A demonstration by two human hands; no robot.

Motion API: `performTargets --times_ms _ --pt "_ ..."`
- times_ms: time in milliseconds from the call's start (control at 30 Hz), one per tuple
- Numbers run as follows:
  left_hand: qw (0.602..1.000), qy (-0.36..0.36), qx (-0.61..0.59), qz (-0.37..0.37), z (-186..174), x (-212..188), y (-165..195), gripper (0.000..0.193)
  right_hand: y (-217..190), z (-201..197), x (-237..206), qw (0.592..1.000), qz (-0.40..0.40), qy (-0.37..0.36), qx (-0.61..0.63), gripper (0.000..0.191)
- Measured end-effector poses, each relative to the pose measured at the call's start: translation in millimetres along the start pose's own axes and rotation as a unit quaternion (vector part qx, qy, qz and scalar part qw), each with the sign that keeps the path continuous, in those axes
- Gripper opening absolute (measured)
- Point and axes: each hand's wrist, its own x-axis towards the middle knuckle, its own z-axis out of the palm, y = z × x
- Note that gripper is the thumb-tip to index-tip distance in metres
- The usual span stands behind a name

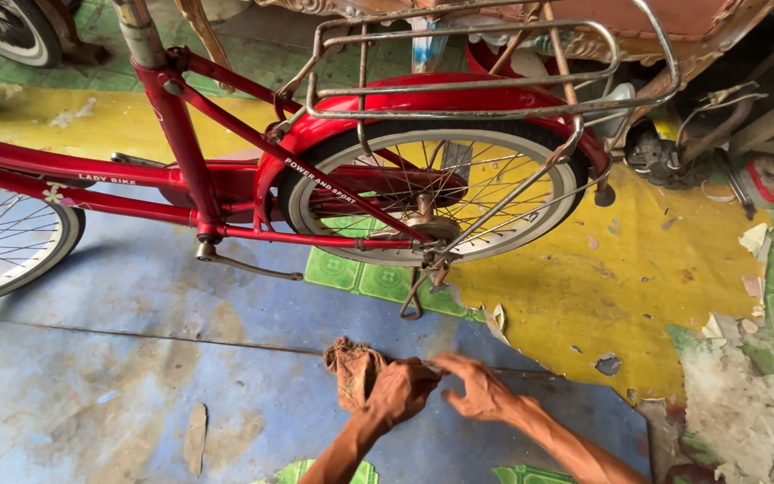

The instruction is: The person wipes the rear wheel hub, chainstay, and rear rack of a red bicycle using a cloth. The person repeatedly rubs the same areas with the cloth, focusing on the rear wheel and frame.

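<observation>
My left hand [400, 391] is closed around a crumpled brown rag [352, 369], held low over the blue-painted floor. Just to its right, my right hand [479, 387] has its fingers spread and bent, almost touching the left hand; it holds nothing I can make out. Above both hands stands a red bicycle [181, 134], its rear wheel [432, 199] with a white-walled tyre under a red mudguard [423, 97] and a metal rear rack [494, 63]. The kickstand [416, 296] hangs down near the hub, a short way above my hands.
Another spoked wheel [6, 242] shows at the left edge. The floor has peeling blue, yellow and green paint with loose flakes [194, 437]. Scrap metal and wire parts [674, 152] lie at the upper right, beside a wooden piece of furniture [692, 22].
</observation>
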Motion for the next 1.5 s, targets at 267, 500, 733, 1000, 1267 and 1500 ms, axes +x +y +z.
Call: performTargets --times_ms 267,500,733,1000,1267,1500 --pt "0.961 -0.076 0.162 -0.211 -1 -20 -2 0.040 1 6 -4 0.968 0.238 -0.081 -0.002 0.019" --pt "0.870 0.053 0.466 -0.154 -14 -44 -40 0.050 11 -1 -17 0.956 0.249 -0.148 -0.042 0.020" --pt "0.943 0.235 -0.080 -0.222 -71 39 24 0.027 5 -17 -7 0.949 0.256 -0.113 -0.142 0.059" --pt "0.904 0.412 0.086 0.069 -131 131 111 0.041 -2 -44 21 0.970 0.224 -0.065 -0.062 0.050" --pt "0.931 0.102 0.334 -0.111 -115 179 96 0.017 5 -38 -4 0.974 0.209 -0.087 -0.019 0.045" --pt "0.942 0.153 0.297 0.015 -125 158 81 0.039 6 -47 12 0.968 0.237 -0.076 -0.030 0.043"
